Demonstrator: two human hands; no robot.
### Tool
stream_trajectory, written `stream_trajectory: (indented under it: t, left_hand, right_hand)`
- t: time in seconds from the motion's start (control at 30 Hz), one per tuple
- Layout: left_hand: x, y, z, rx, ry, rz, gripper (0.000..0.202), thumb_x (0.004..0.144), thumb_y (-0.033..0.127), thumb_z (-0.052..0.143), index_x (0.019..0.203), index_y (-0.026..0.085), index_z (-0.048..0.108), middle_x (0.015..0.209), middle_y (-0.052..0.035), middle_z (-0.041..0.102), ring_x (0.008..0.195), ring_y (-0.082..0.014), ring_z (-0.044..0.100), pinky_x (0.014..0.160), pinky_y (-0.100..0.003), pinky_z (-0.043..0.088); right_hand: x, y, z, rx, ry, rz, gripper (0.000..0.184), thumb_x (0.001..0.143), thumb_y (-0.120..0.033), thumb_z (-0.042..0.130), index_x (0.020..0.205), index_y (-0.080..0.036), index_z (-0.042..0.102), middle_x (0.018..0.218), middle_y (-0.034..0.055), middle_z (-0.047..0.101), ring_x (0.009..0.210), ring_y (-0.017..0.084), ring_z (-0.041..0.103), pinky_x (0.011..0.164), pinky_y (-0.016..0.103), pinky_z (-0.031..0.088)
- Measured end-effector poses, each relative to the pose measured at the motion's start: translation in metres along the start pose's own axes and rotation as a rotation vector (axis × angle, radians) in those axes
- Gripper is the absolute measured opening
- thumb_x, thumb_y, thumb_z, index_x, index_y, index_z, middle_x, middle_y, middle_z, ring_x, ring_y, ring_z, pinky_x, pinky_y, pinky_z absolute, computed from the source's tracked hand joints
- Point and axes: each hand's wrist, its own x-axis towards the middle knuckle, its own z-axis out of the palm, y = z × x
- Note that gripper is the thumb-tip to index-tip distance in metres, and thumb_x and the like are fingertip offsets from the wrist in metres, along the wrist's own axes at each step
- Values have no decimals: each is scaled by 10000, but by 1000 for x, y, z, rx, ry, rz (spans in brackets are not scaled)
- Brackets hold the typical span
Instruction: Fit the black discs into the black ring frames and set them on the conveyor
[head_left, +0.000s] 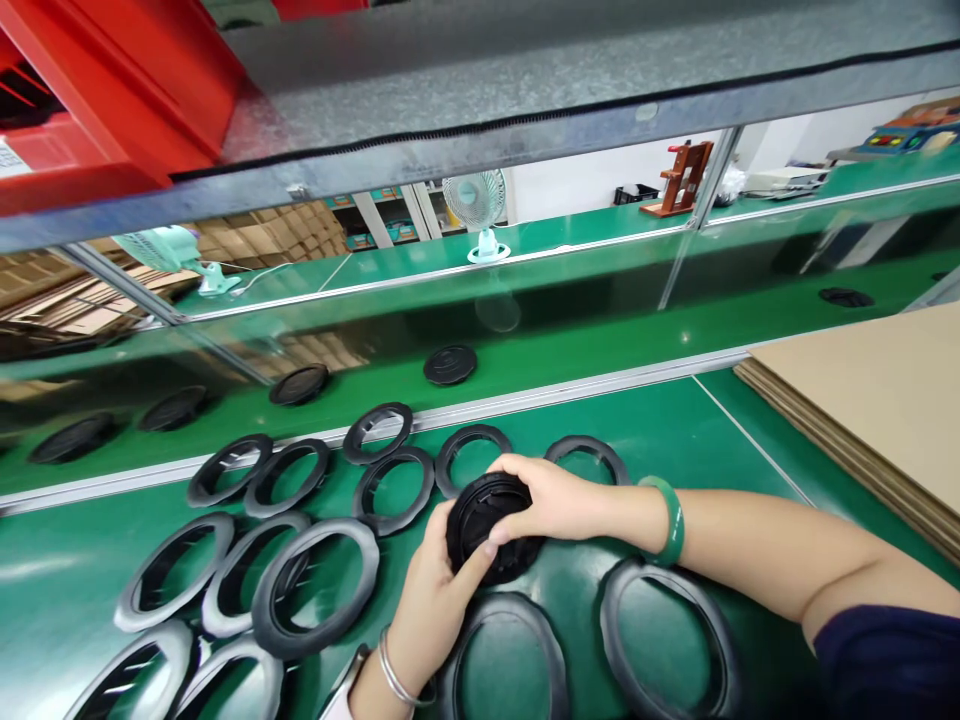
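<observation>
Between my two hands I hold a round black plastic cap (480, 520), tilted above the green tabletop, its ribbed side facing me. My left hand (442, 590) grips its lower left edge, thumb lying across the face. From the right, my right hand (551, 500) clasps the upper right rim, its thumb meeting the left thumb. Some fingers are hidden behind the cap. Nearest below lies a black ring (551, 640); another ring (611, 690) sits to its right, under my right forearm. Just behind the cap is a further ring (442, 465).
Several black rings (367, 570) spread over the left of the table. Beyond a metal rail, black discs (450, 365) lie on a green belt (555, 345). Cardboard sheets (870, 400) are stacked at right. A metal shelf (465, 155) with a red bin (112, 90) hangs overhead.
</observation>
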Motion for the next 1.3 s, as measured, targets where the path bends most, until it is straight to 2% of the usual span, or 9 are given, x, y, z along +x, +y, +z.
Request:
stream_trajectory:
  t: [0.37, 0.47, 0.57, 0.67, 0.77, 0.9, 1.07, 1.17, 1.3]
  left_hand:
    - [-6, 4, 3, -26, 31, 23, 499, 939, 484, 605, 1317, 246, 383, 1204, -87, 598, 1058, -261, 610, 920, -384, 510]
    - [-4, 5, -2, -129, 54, 121, 592, 966, 459, 565, 1421, 268, 239, 1357, -122, 511, 1184, -266, 557, 1001, -420, 487]
    - [3, 3, -11, 70, 127, 236, 497, 967, 409, 572, 1399, 275, 366, 1422, -106, 469, 1320, -280, 442, 1118, -471, 378]
    - [12, -5, -17, 363, 85, 315, 462, 959, 360, 570, 1399, 295, 445, 1480, -68, 423, 1422, -288, 295, 1193, -527, 240]
    - [18, -13, -16, 538, -31, 378, 570, 942, 292, 560, 1479, 291, 370, 1510, -60, 387, 1466, -292, 177, 1210, -582, 131]
    - [18, -14, -14, 520, -67, 390, 429, 915, 191, 516, 1328, 295, 570, 1264, -65, 590, 1368, -287, 380, 1211, -582, 123]
    - [10, -4, -12, 11, -243, 251, 117, 902, 307, 599, 966, 247, 676, 1055, -72, 654, 1133, -284, 573, 1181, -521, 246]
    - [9, -2, -7, -440, -298, -60, 344, 910, 551, 601, 933, 209, 620, 902, -73, 652, 932, -276, 643, 904, -411, 512]
    - [19, -8, -1, -686, -193, -315, 524, 730, 663, 769, 862, 190, 588, 699, -12, 575, 786, -266, 668, 729, -345, 550]
  right_hand:
    - [2, -10, -4, -40, 31, -14, 421, 630, -90, 893, 957, -182, 646, 900, -30, 676, 836, 187, 640, 732, 263, 489]
    - [16, 1, -48, -112, 336, -134, 309, 733, -203, 834, 988, -172, 664, 946, 9, 680, 891, 219, 637, 801, 316, 509]
    - [28, 32, -114, -497, 782, -167, 302, 896, -253, 642, 1185, -163, 640, 1126, 94, 655, 1071, 275, 590, 959, 424, 466]
    - [34, 73, -167, -933, 631, 72, 496, 909, -295, 629, 1378, -160, 539, 1414, 131, 484, 1345, 334, 386, 1143, 552, 267]
    - [38, 101, -180, -1062, 512, 247, 572, 936, -384, 612, 1444, -157, 477, 1489, 114, 392, 1428, 328, 249, 1175, 600, 150]
    - [43, 105, -155, -983, 415, -56, 526, 946, -349, 624, 1409, -120, 526, 1472, 123, 415, 1426, 274, 275, 1204, 478, 211]
    - [45, 97, -134, -791, 111, -191, 430, 968, -290, 620, 1373, -154, 575, 1421, 110, 479, 1387, 264, 360, 1183, 449, 291]
    - [45, 96, -136, -701, 113, -190, 444, 947, -290, 669, 1358, -145, 587, 1401, 122, 496, 1375, 270, 380, 1178, 455, 297]
    - [47, 99, -140, -627, 118, -199, 472, 916, -276, 719, 1349, -137, 593, 1385, 123, 513, 1371, 269, 385, 1183, 448, 288]
